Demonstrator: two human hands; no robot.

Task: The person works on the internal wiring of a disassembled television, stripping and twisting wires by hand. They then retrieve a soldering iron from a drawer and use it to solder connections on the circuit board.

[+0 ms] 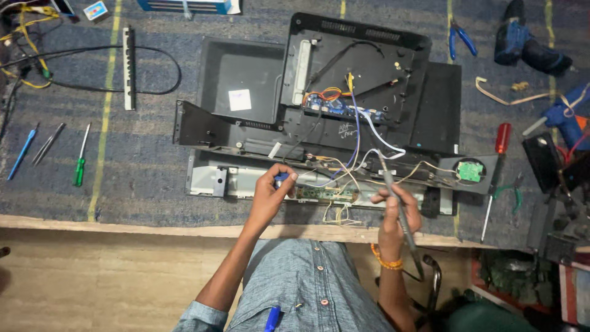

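Observation:
A dismantled black flat-screen set [344,86] lies on a blue mat, its back cover lifted and wires spilling out. Along its near edge runs a long narrow circuit board [322,193] in a metal frame. My left hand [270,190] pinches a small blue item at the board's left end. My right hand [396,212] grips a grey soldering iron [393,184], its tip pointing up toward the tangle of white and blue wires [362,157]. A small green round board [470,171] sits at the right end.
A red-handled screwdriver [501,147], blue pliers [461,38] and a drill [528,46] lie to the right. A green-handled screwdriver [80,166] and a blue pen-like tool [21,154] lie on the left. A black cable loops at the top left. The wooden edge [123,227] runs below.

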